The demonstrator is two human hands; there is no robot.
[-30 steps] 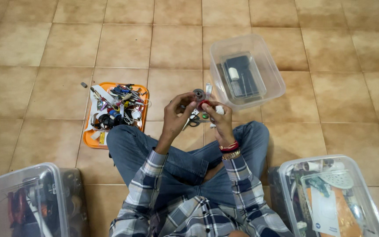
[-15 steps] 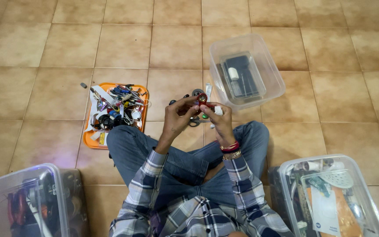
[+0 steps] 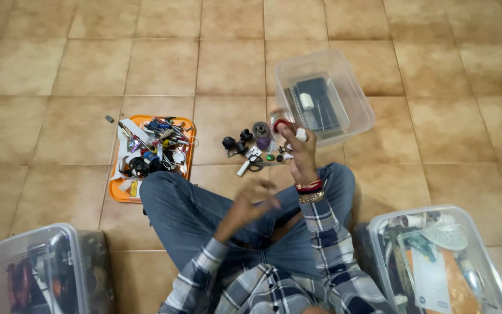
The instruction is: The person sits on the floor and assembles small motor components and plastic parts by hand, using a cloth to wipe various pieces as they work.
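Small red-and-clear part (image 3: 282,123): pinched at the fingertips of the right hand (image 3: 301,152), raised above the loose pile of small parts (image 3: 254,148) on the tiled floor (image 3: 59,75), just in front of the clear tub (image 3: 323,96). Too small to say what kind of part it is.

Change from half a second ago: both hands then met on the piece at mid-frame. The left hand (image 3: 251,200) has since let go and dropped back toward the lap, blurred with motion. The right hand alone carries the part, and has shifted a little toward the tub.

Left to right:
- Lower left corner: clear lidded bin (image 3: 36,270), dark tools and red bits inside. Unmoved.
- Orange tray (image 3: 117,192) heaped with tools and wires, just beside the left knee. Unmoved.
- Left hand: over the thigh, fingers loosely spread and half curled, holding nothing, touching nothing that I can make out. Forearm in plaid sleeve angled up from the body.
- Pile of small parts: dark round pieces, a white strip, a green dot, between the knees and the tub.
- Right hand: held upright, wrist straight, fingers closed narrow on the part, red and gold bangles (image 3: 310,191) at the wrist.
- Clear tub: open, a dark flat box and a white piece in it.
- Lower right: second clear bin (image 3: 437,261), packets and an orange sheet inside.

Person sits on the floor, knees bent, jeans.
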